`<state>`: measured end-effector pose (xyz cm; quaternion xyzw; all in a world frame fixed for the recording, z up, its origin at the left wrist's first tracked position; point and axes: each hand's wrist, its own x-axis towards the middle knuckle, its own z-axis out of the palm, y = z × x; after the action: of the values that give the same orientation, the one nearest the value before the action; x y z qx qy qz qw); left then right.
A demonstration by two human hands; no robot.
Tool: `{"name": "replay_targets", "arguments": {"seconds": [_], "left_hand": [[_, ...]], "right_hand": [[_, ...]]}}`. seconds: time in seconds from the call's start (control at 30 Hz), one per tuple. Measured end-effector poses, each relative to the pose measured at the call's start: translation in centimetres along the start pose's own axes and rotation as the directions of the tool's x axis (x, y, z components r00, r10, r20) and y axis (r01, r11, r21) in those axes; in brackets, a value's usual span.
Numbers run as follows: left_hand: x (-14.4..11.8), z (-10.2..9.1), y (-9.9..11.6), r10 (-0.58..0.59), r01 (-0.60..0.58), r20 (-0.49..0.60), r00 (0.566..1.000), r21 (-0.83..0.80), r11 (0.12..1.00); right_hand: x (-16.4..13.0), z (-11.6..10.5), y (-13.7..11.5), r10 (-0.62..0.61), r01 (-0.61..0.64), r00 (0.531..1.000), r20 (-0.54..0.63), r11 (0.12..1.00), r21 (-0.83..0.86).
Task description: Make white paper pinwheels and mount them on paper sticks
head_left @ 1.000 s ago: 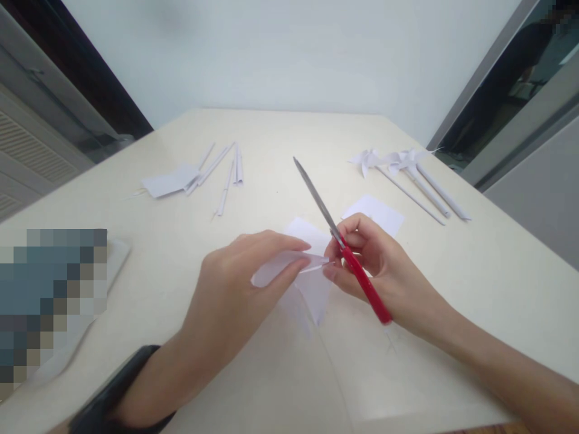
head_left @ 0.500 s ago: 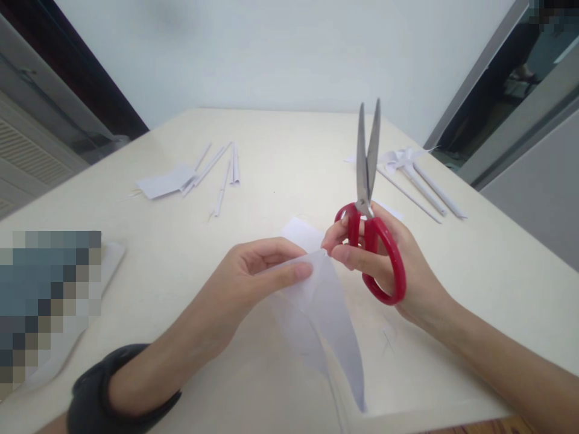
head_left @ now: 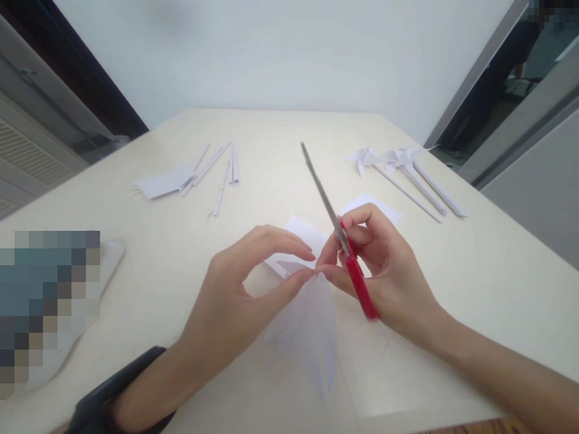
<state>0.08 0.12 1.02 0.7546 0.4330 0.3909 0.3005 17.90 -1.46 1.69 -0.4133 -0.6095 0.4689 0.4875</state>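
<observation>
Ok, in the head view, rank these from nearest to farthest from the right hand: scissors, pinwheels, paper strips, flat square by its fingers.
1. Scissors: held in the right hand.
2. Flat square: just beyond its fingers.
3. Pinwheels: far right of the table.
4. Paper strips: far left.

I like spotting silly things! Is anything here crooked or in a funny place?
One thing: the right hand grips the red-handled scissors while its fingertips also pinch the white paper with the left hand, so the closed blades poke up and away, tilted. Nothing looks spilled or torn.
</observation>
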Motion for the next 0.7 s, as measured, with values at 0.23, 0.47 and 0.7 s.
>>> {"name": "replay_targets", "arguments": {"seconds": [0.23, 0.47, 0.7], "left_hand": [[-0.1, -0.1, -0.3, -0.062, 0.067, 0.058, 0.996, -0.089, 0.994], [0.1, 0.0, -0.6, -0.143, 0.176, 0.146, 0.979, -0.241, 0.954], [0.2, -0.5, -0.2, -0.192, 0.226, 0.133, 0.972, -0.330, 0.916]], "right_hand": [[-0.4, 0.3, -0.1, -0.038, 0.030, 0.995, -0.090, 0.995, -0.094], [-0.5, 0.4, -0.4, -0.058, 0.055, 0.997, -0.047, 0.996, -0.066], [0.3, -1.1, 0.0, 0.071, -0.078, 0.996, -0.049, 0.986, -0.148]]}}
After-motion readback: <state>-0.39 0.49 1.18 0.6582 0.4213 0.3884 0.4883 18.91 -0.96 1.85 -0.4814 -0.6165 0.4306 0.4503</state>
